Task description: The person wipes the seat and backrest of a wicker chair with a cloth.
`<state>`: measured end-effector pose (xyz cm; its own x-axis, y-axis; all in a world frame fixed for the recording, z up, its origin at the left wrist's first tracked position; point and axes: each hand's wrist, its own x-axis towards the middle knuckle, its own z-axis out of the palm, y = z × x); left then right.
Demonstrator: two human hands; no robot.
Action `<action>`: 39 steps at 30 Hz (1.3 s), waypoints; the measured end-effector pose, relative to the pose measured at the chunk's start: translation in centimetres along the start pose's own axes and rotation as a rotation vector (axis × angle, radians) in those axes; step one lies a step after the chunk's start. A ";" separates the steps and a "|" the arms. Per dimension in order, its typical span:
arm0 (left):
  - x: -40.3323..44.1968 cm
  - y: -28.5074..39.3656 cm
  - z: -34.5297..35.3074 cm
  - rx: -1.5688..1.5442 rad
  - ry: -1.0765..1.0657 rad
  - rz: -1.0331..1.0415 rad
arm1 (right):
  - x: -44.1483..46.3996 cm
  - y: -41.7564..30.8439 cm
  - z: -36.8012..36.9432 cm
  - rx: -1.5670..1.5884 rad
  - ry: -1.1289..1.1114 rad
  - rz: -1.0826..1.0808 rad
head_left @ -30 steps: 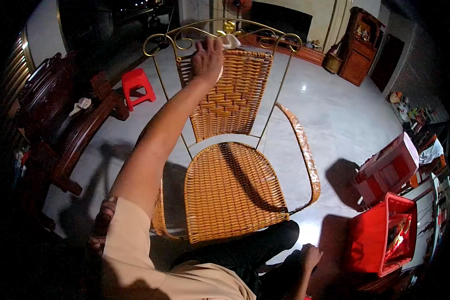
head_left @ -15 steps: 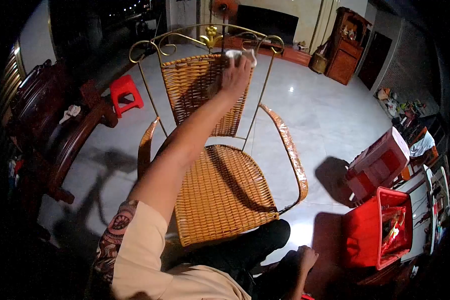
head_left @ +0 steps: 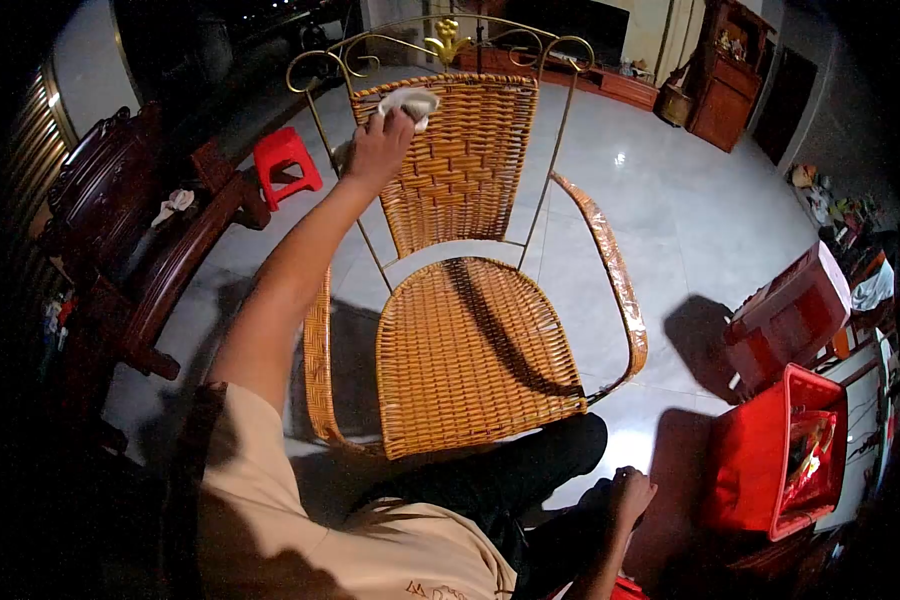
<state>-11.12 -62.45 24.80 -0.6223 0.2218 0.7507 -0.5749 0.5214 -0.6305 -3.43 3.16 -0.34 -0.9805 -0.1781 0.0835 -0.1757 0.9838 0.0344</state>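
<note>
A wicker chair (head_left: 475,350) with a gold metal frame stands in front of me, its woven backrest (head_left: 460,165) facing me. My left hand (head_left: 382,150) is closed on a white cloth (head_left: 410,104), which lies against the upper left part of the backrest. Low on the right, my right hand (head_left: 632,492) rests by my dark-trousered knee, fingers curled, with nothing visible in them.
A red plastic stool (head_left: 286,168) and a dark carved wooden seat (head_left: 170,285) are on the left. To the right stand a red basket (head_left: 750,465) and a pink-and-red box (head_left: 792,315). A wooden cabinet (head_left: 727,100) is at the back right.
My left hand and the cloth went right along the top of the backrest, then back left and slightly lower. The view shifted, while my right hand stayed by the knee.
</note>
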 end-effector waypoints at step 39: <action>-20.1 26.0 -13.2 -0.744 -0.625 0.608 | -2.8 -17.4 -31.1 2.199 0.287 -0.988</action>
<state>-6.49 -42.47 -4.09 -0.9646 0.2639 0.0013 0.2381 0.8724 -0.4268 5.17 -14.07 29.76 -0.5935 -0.2133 0.7761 -0.3619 -0.7906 -0.4940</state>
